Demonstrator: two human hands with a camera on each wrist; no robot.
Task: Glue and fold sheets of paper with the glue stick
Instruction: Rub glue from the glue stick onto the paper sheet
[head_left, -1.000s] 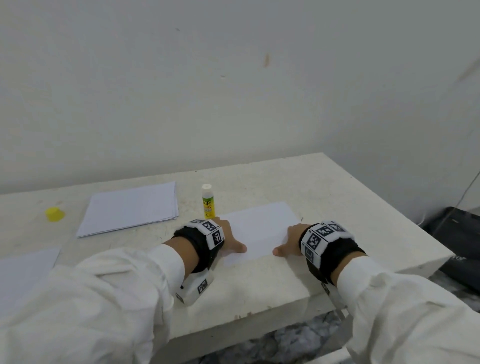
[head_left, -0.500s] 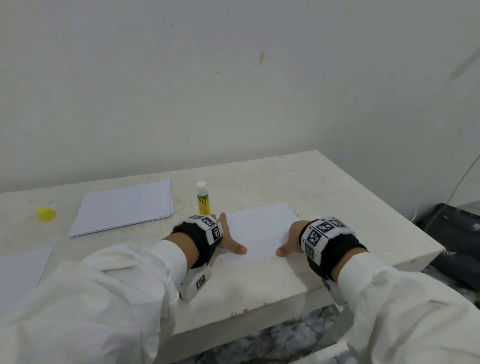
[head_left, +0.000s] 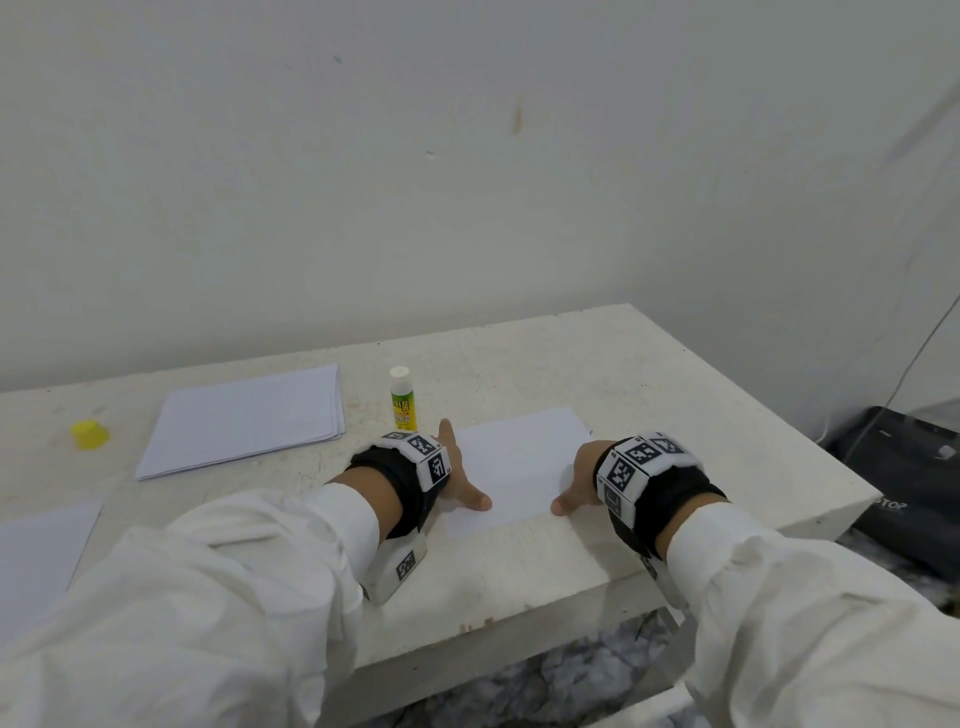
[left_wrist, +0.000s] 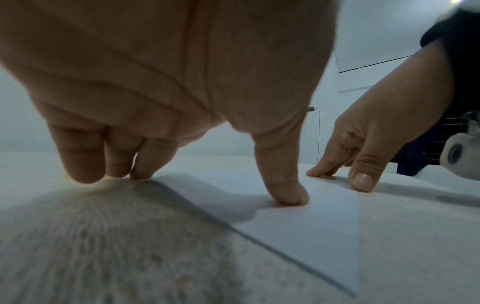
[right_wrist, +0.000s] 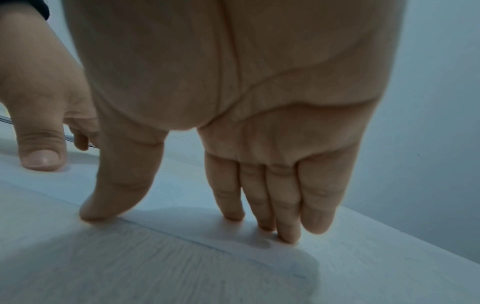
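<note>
Paper (head_left: 514, 467) under both hands, glue stick (head_left: 401, 399) behind — uncapped

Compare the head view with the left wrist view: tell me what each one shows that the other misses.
Only the head view shows the glue stick standing upright with its cap off, the yellow cap lying apart at far left, the stack of paper and both white sleeves.

Only the left wrist view shows fingertip contact: the left thumb pressing the sheet, and the sheet's near edge lying flat on the table.

Both show the left hand, the right hand and the white sheet that they press down.
</note>
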